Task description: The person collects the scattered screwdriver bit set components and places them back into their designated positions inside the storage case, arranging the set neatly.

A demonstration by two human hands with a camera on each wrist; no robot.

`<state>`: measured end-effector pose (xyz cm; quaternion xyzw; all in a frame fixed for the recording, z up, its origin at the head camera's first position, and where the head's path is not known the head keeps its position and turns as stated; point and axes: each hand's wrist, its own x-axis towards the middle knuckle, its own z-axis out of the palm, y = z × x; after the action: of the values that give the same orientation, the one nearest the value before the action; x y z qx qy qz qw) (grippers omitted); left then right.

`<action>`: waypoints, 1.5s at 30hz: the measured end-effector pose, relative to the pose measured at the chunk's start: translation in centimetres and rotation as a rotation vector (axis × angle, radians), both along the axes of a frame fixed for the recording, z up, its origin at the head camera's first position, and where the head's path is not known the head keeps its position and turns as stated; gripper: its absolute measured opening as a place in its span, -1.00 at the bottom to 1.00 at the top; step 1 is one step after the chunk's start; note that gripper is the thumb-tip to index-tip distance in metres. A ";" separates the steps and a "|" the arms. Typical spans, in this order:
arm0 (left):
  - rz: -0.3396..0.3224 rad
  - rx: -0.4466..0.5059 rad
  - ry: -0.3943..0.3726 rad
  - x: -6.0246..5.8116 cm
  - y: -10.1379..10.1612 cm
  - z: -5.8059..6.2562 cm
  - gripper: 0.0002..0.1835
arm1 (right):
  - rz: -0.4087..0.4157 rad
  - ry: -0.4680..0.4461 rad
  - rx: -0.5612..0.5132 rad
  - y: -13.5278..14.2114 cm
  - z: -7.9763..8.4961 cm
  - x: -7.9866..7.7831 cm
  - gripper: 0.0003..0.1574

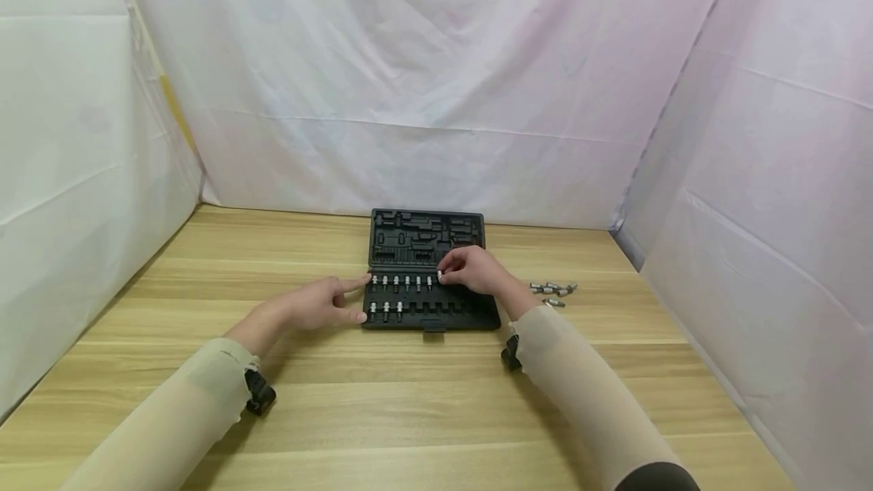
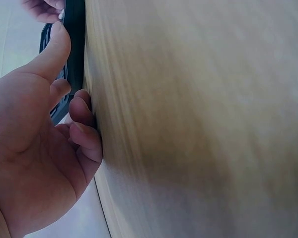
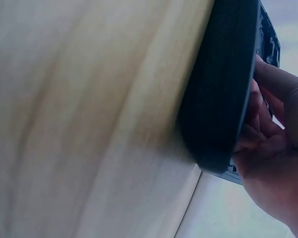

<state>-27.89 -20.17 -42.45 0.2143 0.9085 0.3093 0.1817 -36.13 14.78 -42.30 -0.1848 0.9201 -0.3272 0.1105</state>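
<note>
Our right hand (image 1: 479, 271) was closed in a fingertip pinch. On the wooden table (image 1: 382, 415), the black case (image 1: 487, 313) lay open, its lid (image 1: 426, 237) at the far side, and our left hand (image 1: 314, 306), thumb and forefinger spread, touched its left edge. We judged it best to brace the case lightly, without lifting it, and press evenly downward. The seated bit sockets (image 1: 396, 284), the guide to match, lay in two rows, long axes running near to far, bright ends away from us. Loose bit sockets (image 1: 553, 290) lay askew to the right of the case. The pinched bit socket (image 1: 439, 275) was just right of the six in the far row; only its pale end showed, so its exact tilt we could not tell.
</note>
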 end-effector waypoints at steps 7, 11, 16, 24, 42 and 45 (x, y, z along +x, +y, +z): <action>0.004 0.002 -0.001 0.0 0.0 0.0 -0.04 | -0.001 -0.020 0.006 0.3 -0.1 -0.1 -0.76; 0.002 0.000 0.002 0.1 0.0 0.1 -0.05 | 0.009 -0.032 0.000 0.5 -0.1 0.0 -0.78; -0.001 -0.001 0.009 0.2 0.0 0.2 -0.04 | 0.031 -0.035 0.002 0.5 -0.2 0.0 -0.78; -0.005 0.012 0.010 0.2 0.1 0.1 -0.05 | 0.049 -0.039 0.020 0.5 -0.3 -0.1 -0.78; -0.019 0.019 0.006 0.2 0.1 0.1 -0.05 | 0.073 0.034 0.117 0.4 0.2 -1.3 -0.40; -0.018 0.026 0.008 0.2 0.2 0.2 -0.05 | 0.072 0.048 0.134 0.2 0.0 -1.4 -0.41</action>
<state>-27.66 -20.01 -42.25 0.2258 0.9033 0.3185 0.1781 -37.52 15.02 -42.27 -0.2178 0.9351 -0.2561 0.1124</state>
